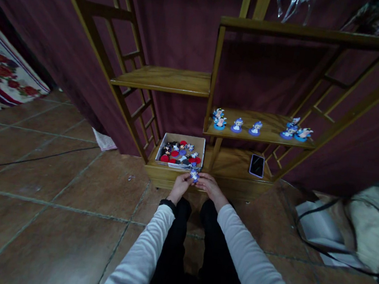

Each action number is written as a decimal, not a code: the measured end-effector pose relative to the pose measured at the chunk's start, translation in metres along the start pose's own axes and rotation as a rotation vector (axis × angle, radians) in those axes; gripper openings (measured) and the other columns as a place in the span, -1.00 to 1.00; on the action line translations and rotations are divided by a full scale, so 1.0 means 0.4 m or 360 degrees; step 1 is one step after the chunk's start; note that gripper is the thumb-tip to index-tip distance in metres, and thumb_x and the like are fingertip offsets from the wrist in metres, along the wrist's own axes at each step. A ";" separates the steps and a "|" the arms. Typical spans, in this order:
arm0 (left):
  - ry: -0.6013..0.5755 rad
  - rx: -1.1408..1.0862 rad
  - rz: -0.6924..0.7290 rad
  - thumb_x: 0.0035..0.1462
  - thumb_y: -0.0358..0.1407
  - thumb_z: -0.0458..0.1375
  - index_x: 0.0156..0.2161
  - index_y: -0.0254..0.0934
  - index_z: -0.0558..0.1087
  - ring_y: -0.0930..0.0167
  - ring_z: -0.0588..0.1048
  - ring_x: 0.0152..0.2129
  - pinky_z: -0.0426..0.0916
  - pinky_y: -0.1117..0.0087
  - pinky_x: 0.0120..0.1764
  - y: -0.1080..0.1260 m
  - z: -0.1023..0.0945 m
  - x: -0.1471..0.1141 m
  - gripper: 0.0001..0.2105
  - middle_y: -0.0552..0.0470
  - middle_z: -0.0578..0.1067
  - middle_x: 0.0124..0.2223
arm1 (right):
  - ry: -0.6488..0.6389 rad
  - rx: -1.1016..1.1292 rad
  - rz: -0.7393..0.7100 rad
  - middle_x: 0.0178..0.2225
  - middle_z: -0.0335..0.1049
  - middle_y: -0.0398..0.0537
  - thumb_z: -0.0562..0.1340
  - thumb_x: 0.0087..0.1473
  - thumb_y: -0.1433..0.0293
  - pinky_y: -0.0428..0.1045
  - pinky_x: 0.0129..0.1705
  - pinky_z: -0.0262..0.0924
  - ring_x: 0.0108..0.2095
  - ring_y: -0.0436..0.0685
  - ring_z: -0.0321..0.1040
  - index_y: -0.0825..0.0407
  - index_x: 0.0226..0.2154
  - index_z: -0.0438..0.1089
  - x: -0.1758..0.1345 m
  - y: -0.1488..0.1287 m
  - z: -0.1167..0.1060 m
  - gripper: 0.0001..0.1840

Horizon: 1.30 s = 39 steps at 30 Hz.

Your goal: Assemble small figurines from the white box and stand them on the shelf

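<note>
**Finding: work partly complete**

Head view: I observe the fingers of the left hand (180, 186) and right hand (211, 186) grasping a purple figurine (194, 176) between them, near the box (202, 146). Shelved figurines (237, 125) stand on the shelf (274, 122); many boxed figurines (182, 152) remain, so I judge much outstanding.

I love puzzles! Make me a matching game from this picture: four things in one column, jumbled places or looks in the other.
1. Figurine between left hand and right hand
2. Smartphone
3. Open box
4. Dark wristband

A. Around the left wrist
B. Holds many small figurines
C. White and purple
D. On the bottom shelf, right side

Pairs: 1-C, 2-D, 3-B, 4-A
</note>
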<state>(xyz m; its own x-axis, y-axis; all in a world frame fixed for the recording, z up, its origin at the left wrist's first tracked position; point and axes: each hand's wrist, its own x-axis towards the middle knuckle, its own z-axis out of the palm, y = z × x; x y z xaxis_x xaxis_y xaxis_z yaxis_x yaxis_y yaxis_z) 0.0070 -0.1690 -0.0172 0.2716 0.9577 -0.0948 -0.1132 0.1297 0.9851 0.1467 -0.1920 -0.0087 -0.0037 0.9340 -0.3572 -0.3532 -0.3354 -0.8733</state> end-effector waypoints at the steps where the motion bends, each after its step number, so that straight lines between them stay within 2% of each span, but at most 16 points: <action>1: 0.0006 0.0015 0.0004 -0.19 -0.30 0.25 -0.34 -0.38 0.52 0.50 0.35 -0.57 0.24 0.49 -0.43 -0.001 -0.001 0.001 -0.77 0.02 0.49 -0.47 | 0.0009 -0.0009 0.0001 -0.52 0.44 -0.16 0.27 -0.19 0.46 -0.05 -0.32 0.33 -0.49 -0.01 0.40 0.03 -0.31 0.35 0.000 0.001 0.001 -0.73; 18: 0.0039 0.0043 -0.0019 -0.19 -0.30 0.25 -0.40 -0.38 0.52 0.51 0.37 -0.59 0.25 0.50 -0.47 0.002 0.003 0.001 -0.80 0.00 0.51 -0.47 | 0.0136 -0.0203 -0.0051 -0.55 0.35 -0.25 0.31 -0.19 0.45 -0.14 -0.46 0.31 -0.58 -0.09 0.33 0.03 -0.40 0.32 0.005 0.005 0.018 -0.79; 26: -0.0003 0.0028 -0.0031 -0.20 -0.34 0.25 -0.41 -0.38 0.52 0.52 0.38 -0.60 0.26 0.48 -0.44 0.001 -0.001 0.000 -0.83 0.04 0.50 -0.50 | 0.0038 -0.0169 -0.0008 -0.55 0.40 -0.21 0.29 -0.15 0.49 -0.14 -0.47 0.32 -0.57 -0.03 0.41 0.05 -0.41 0.28 0.003 -0.001 0.026 -0.81; 39: -0.0002 0.0027 -0.0052 -0.19 -0.28 0.28 -0.37 -0.38 0.53 0.49 0.40 -0.58 0.29 0.47 -0.43 0.004 0.003 -0.006 -0.77 0.01 0.51 -0.49 | 0.0056 -0.0123 -0.0009 -0.59 0.40 -0.23 0.33 -0.20 0.48 -0.17 -0.51 0.33 -0.60 -0.04 0.41 0.06 -0.44 0.27 -0.005 -0.002 0.028 -0.77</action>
<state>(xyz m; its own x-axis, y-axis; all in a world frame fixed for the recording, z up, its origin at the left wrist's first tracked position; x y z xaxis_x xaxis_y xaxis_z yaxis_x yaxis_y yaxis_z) 0.0072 -0.1712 -0.0154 0.2760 0.9528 -0.1267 -0.0883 0.1564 0.9837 0.1366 -0.1920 -0.0035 0.0312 0.9314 -0.3626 -0.2797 -0.3401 -0.8978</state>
